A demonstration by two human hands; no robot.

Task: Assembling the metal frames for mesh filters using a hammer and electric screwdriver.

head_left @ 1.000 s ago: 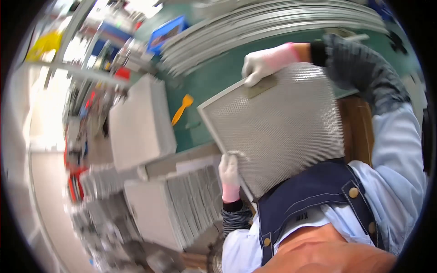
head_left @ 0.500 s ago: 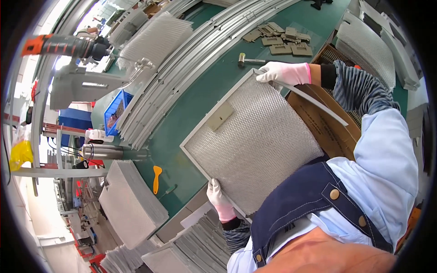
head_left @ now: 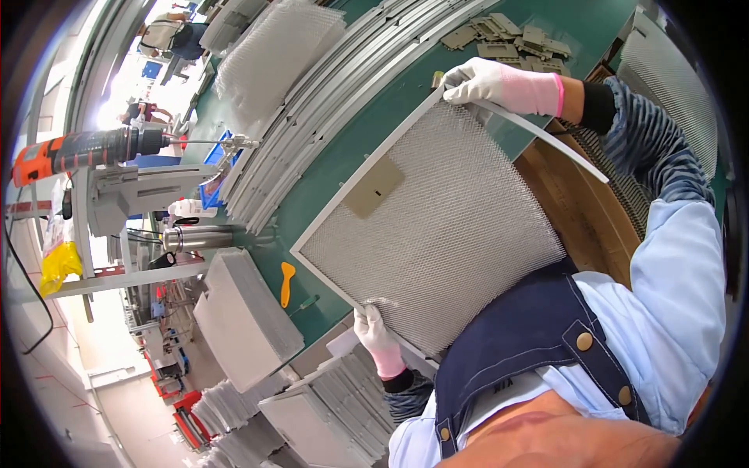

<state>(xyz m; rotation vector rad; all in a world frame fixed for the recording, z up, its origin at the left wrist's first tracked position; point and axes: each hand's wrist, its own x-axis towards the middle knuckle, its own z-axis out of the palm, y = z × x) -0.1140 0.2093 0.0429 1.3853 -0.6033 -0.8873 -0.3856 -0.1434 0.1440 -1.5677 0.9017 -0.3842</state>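
A silvery mesh panel lies tilted against my apron front, with narrow metal frame strips along its far edge and left edge. Set into the mesh by the far strip is a beige plate with a small slot. My left hand, in a white and pink glove, grips the near left corner, thumb on top. At the far right corner my right hand, gloved alike, is closed on the frame. From beneath that hand a pale metal strip sticks out, standing apart from the mesh edge.
On the green table lie a yellow scraper, beige plates and long metal profiles. A cardboard box sits to the right. An orange power screwdriver is mounted at left, above a steel flask. Panel stacks stand lower left.
My right hand has moved farther away and slightly right, with the panel's far corner and the loose strip. My left hand still holds the near corner. The whole view has shifted a little.
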